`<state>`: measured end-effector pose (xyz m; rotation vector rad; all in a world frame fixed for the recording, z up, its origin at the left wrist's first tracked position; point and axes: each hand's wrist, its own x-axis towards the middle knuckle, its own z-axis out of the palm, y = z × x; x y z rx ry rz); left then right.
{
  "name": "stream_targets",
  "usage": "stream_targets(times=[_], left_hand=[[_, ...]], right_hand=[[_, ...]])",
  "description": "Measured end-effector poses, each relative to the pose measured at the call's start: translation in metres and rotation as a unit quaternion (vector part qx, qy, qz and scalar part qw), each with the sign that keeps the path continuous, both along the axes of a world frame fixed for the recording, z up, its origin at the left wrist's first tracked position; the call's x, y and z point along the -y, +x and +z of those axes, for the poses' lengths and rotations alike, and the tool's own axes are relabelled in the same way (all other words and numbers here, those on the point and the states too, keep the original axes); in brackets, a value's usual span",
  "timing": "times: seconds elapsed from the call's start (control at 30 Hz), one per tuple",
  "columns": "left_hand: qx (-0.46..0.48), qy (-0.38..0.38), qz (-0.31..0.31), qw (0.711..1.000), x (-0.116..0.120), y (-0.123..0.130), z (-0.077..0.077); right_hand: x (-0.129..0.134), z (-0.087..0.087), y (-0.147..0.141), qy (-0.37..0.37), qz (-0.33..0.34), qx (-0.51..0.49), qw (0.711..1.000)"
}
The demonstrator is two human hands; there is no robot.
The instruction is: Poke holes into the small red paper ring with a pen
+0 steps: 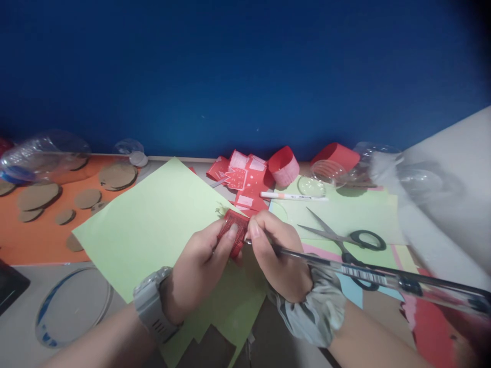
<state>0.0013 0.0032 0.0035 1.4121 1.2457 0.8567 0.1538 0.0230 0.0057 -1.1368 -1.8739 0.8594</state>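
The left hand [197, 263] is closing thumb over fingers around a small red textured piece [235, 225], with the thumb pressing on its front face. The right hand [282, 253] is curling with thumb and forefinger drawn together, gripping a clear-barrelled pen [364, 273] and bringing its fingertips to the right edge of the red piece; whether the pen tip is touching the piece, one cannot tell. A pale frayed tuft [221, 209] is projecting from the top left of the piece. The piece is sitting between both hands, above a light green sheet [153, 225] that is lying at an angle. A grey watch [155, 306] is encircling the left wrist, and a grey-green scrunchie [322, 309] is encircling the right. Directly beyond the hands, red paper pieces with pale patches [253, 181] are lying in a cluster, with a red ring [284, 166] standing just beside them. A white marker [293, 196] is lying near the ring. To the right, black-handled scissors [341, 238] are resting with blades apart on layered paper, and the pen is crossing in front of their lower handle. To the left, cardboard discs [117, 175] are lying on an orange sheet [94, 171]. The bench [23, 301] is supporting these items, and a blue panel [245, 76] is rising behind.
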Motion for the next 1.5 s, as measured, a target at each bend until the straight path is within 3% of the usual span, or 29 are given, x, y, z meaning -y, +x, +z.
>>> stream_targets(times=[0.2, 0.4, 0.53, 0.73, 0.93, 1.1, 1.27, 1.5], left_hand=[[0.009, -0.002, 0.001, 1.000, -0.0006, 0.0006, -0.0002], [0.008, -0.001, 0.009, 1.000, 0.0006, 0.0005, -0.0006], [0.009, -0.012, 0.011, 1.000, 0.0004, 0.0018, 0.0002], [0.012, -0.049, 0.020, 0.999, 0.0014, 0.0037, 0.0001], [0.015, -0.082, 0.026, 0.996, 0.0011, 0.0046, -0.0006], [0.022, -0.081, 0.023, 0.996, -0.0014, 0.0054, 0.0005], [0.027, -0.060, 0.022, 0.998, -0.0019, 0.0051, 0.0011], [0.030, -0.049, 0.012, 0.998, -0.0006, 0.0045, 0.0014]], right_hand=[[-0.0003, 0.0019, -0.0006, 0.010, 0.040, 0.015, 0.999], [0.0002, 0.0032, -0.0003, 0.000, 0.012, 0.018, 1.000], [0.0009, 0.0043, -0.0014, 0.013, 0.041, 0.026, 0.999], [0.0007, 0.0029, -0.0027, -0.020, 0.006, 0.040, 0.999], [0.0020, 0.0033, -0.0057, 0.007, 0.016, 0.049, 0.999], [0.0028, 0.0036, -0.0059, -0.037, -0.005, 0.053, 0.998], [0.0023, 0.0027, -0.0060, -0.019, 0.006, 0.055, 0.998], [0.0041, 0.0025, -0.0067, -0.059, 0.004, 0.012, 0.998]])
